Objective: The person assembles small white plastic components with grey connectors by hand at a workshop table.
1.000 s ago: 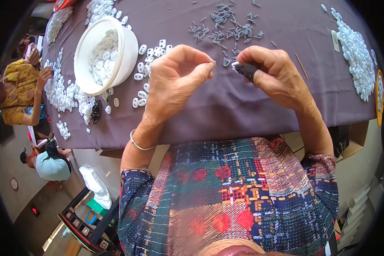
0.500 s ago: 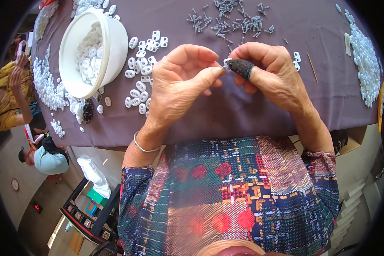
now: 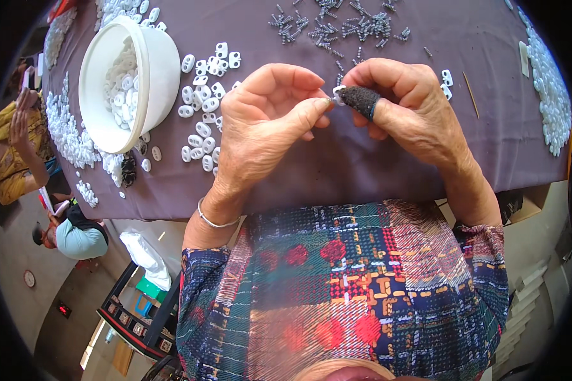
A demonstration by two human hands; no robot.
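Observation:
In front of my chest, my right hand (image 3: 416, 111) pinches a small white plastic cord lock (image 3: 339, 95) between finger and thumb. A dark, rough finger cover (image 3: 360, 101) sleeves its thumb. Just left of the piece, my left hand (image 3: 260, 120) has thumb and forefinger pinched together, their tips almost touching it. Whatever tiny thing lies between those tips is too small to make out. Loose white two-holed cord locks (image 3: 203, 129) lie left of my left hand. Beyond both hands, small metal springs (image 3: 368, 26) are scattered on the purple-grey cloth (image 3: 260, 38).
A tilted white tub (image 3: 165, 82) holding white pieces stands at the left, beside heaps of small white parts (image 3: 63, 127). Another pile of white parts (image 3: 543, 95) runs along the right edge. A thin wooden stick (image 3: 470, 95) lies right of my hand. Other people (image 3: 19, 146) sit at the far left.
The view has shifted slightly, so the tub and springs appear a little further left and the springs higher. Both hands keep nearly the same pinch around the white piece.

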